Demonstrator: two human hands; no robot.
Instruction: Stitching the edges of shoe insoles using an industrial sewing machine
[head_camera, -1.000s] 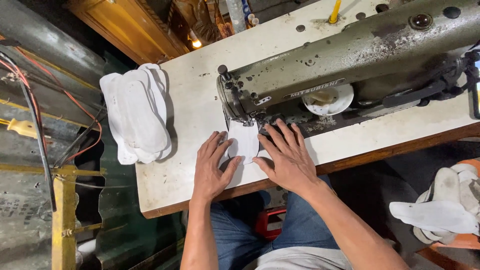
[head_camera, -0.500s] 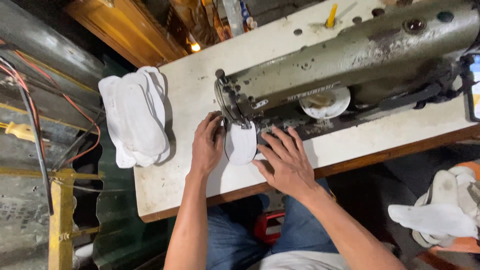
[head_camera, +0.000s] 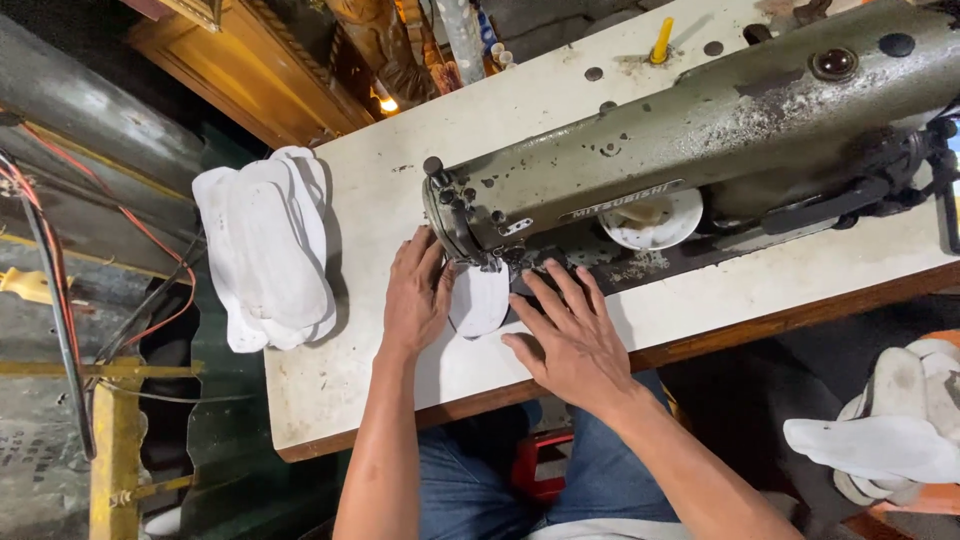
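Pressing rounded white fabric piece under pitted metal sewing machine.

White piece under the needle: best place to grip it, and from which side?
Take the white piece by its rounded near edge, coming from the operator's side. It lies flat between the left hand and right hand, and its far end is tucked under the sewing machine head.

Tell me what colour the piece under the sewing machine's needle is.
White, seen in the head view: the fabric piece lies between both hands.

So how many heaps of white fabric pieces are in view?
2: one stack on the table's left end, one pile at lower right, off the table. A single piece lies between the hands; more may be hidden.
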